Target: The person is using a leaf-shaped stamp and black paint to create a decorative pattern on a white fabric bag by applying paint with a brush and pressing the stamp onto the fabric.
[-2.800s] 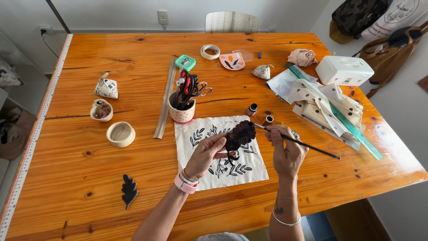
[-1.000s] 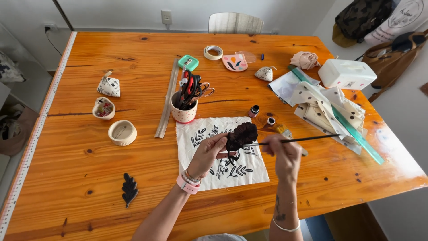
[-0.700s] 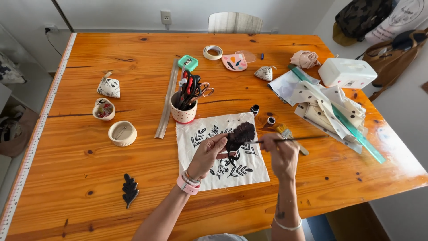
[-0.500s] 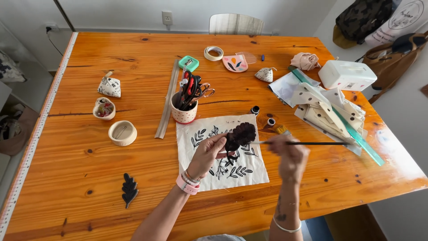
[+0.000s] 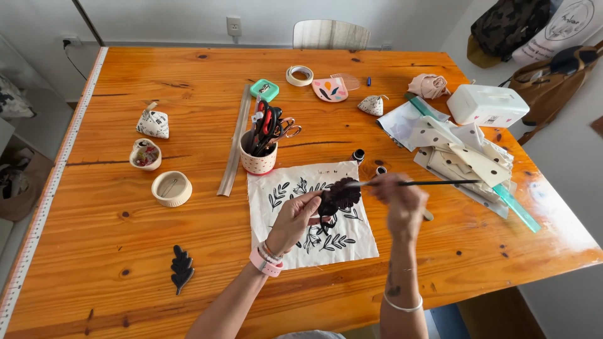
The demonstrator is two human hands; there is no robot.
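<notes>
The left hand [image 5: 298, 216] pinches a dark, leaf-shaped stamp piece [image 5: 339, 196], holding it raised over the square of cream cloth printed with black leaf sprigs [image 5: 311, 213] that lies flat at the near middle of the orange wooden table [image 5: 188, 81]. The right hand [image 5: 402, 204] (slightly blurred) is closed around a thin, long-handled black brush [image 5: 418, 183]. The brush's long axis runs almost level, left to right, its tip touching the far right edge of the dark piece and its handle pointing right toward the heap of spotted cream paper pieces [image 5: 465, 150]. So the piece lies between the two hands, just left of the right hand and just right of the left fingers, which are the nearer.

Both forearms come up from the near edge, the left slanting rightward, the right nearly straight, wrist cocked left. Two small dark paint pots [image 5: 367, 161] stand just beyond the cloth, and a spotted cup holding scissors [image 5: 260, 150] stands at its far left corner.
</notes>
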